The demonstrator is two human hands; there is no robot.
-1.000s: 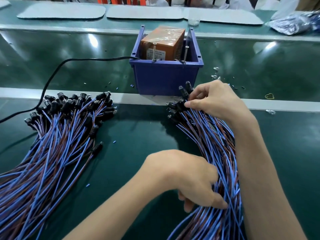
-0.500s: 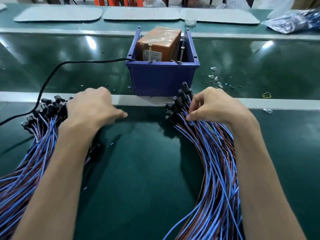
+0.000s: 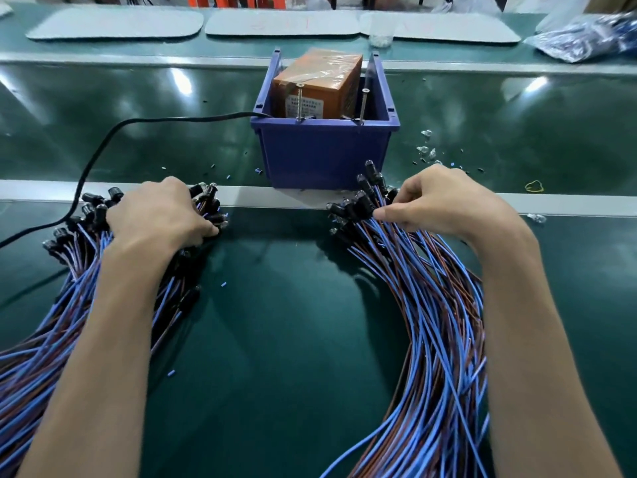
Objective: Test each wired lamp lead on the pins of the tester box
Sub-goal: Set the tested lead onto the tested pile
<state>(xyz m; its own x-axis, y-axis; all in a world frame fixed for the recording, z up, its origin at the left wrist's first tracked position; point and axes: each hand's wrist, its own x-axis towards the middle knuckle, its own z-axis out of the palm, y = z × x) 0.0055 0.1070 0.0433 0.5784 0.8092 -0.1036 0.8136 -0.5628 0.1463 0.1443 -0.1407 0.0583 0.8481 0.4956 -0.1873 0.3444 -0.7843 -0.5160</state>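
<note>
Now that the left hand (image 3: 162, 215) has crossed to grip the left bundle (image 3: 69, 288) while the right hand (image 3: 444, 205) pinches into the right bundle (image 3: 431, 322), nothing meets the pins (image 3: 299, 101) yet

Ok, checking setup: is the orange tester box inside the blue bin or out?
Inside: the orange tester box sits in the blue bin, its base hidden behind the front wall.

Three grey mats (image 3: 117, 24) lie along the far edge of the green desk (image 3: 275, 339), with a small clear cup (image 3: 381, 33) among them. A yellow rubber band (image 3: 534, 186) lies at the right. A plastic bag (image 3: 586, 39) is at the far right.
</note>
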